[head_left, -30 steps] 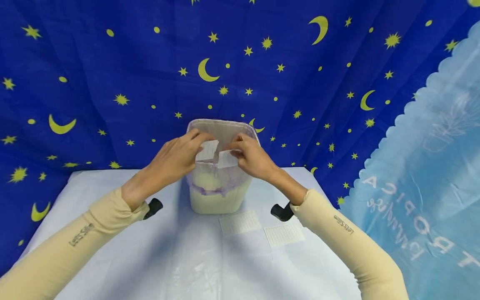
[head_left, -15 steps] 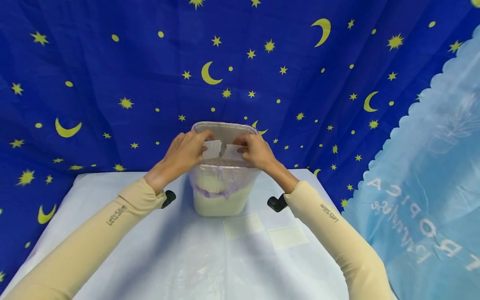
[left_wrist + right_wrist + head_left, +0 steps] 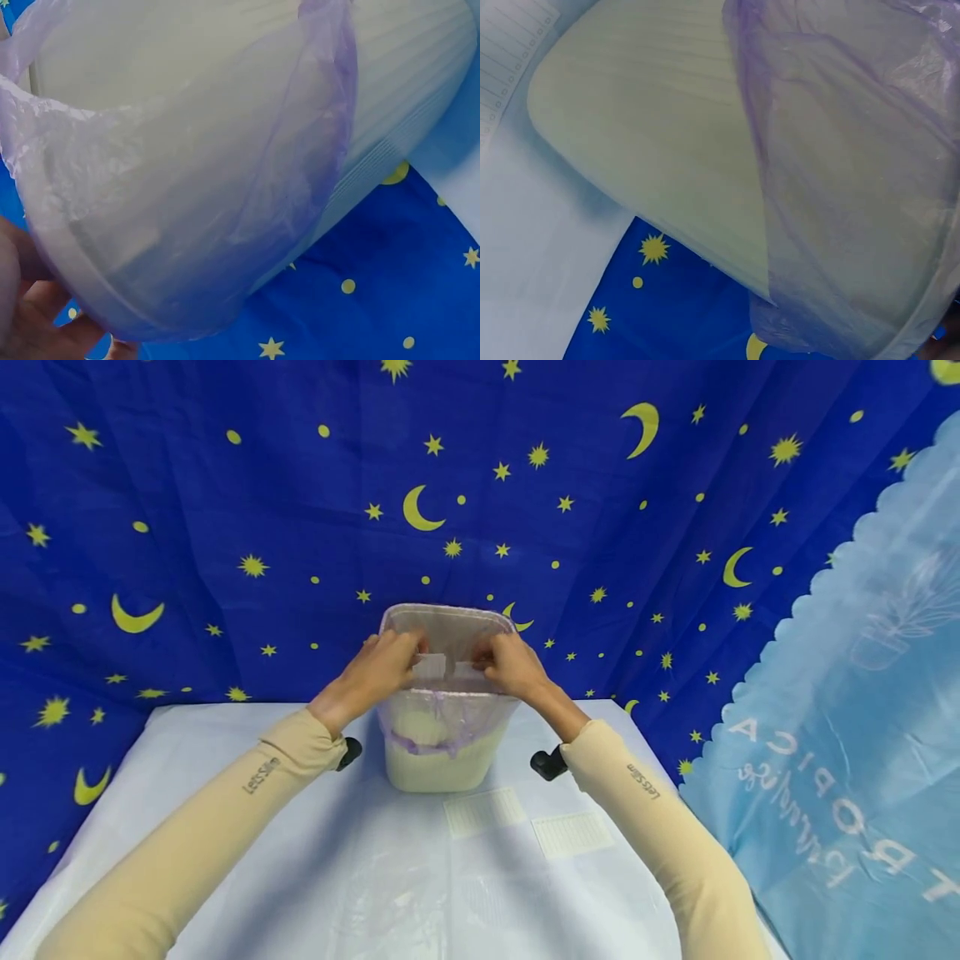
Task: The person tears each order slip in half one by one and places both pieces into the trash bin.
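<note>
A cream waste bin (image 3: 431, 774) lined with a thin purple plastic bag (image 3: 465, 718) stands on the table. Over its mouth, my left hand (image 3: 381, 667) pinches a torn piece of white paper (image 3: 430, 667) from the left. Opposite it, my right hand (image 3: 513, 665) holds another white paper piece (image 3: 468, 674), partly covered by the fingers. Both pieces sit behind the bin's front rim, a narrow gap apart. In the left wrist view, part of the left hand (image 3: 45, 319) shows beside the bagged rim; the right wrist view shows mainly the bin's side (image 3: 652, 112) and bag.
Two lined paper sheets lie on the white-covered table (image 3: 390, 877): one sheet (image 3: 483, 812) close in front of the bin, the other sheet (image 3: 572, 835) to its right. A blue star-patterned cloth (image 3: 300, 510) hangs behind, and a light-blue curtain (image 3: 862, 710) hangs at right.
Both hands have moved down and inward into the bin's mouth, carrying the paper pieces from above the front rim to behind it. The sheets on the table stay put.
</note>
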### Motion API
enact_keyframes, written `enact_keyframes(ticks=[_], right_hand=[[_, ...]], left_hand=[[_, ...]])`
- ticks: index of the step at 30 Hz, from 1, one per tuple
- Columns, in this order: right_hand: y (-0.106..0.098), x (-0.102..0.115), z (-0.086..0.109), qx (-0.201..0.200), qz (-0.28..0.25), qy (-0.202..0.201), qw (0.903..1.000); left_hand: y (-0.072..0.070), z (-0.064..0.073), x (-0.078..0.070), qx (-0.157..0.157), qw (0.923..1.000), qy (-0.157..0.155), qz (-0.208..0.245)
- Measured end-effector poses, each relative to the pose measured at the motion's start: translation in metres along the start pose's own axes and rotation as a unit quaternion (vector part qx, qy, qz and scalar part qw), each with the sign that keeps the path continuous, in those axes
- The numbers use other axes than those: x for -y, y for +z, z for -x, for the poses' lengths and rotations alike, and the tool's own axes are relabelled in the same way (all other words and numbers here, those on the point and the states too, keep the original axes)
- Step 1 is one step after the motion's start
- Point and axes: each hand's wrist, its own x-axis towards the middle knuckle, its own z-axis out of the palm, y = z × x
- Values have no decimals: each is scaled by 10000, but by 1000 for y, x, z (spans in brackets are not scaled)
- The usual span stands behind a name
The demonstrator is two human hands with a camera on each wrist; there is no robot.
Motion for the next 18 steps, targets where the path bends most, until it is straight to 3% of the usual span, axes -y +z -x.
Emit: enact_keyframes(ticks=[5, 10, 18], right_hand=[[3, -5, -2, -13, 169, -324, 9993], [5, -6, -3, 105, 325, -578, 9977], [5, -6, -2, 229, 171, -328, 9991]], left_hand=[[4, -3, -1, -28, 9989, -23, -464], [5, -4, -2, -67, 9980, -24, -635], [6, -8, -2, 129, 9967, -167, -782]])
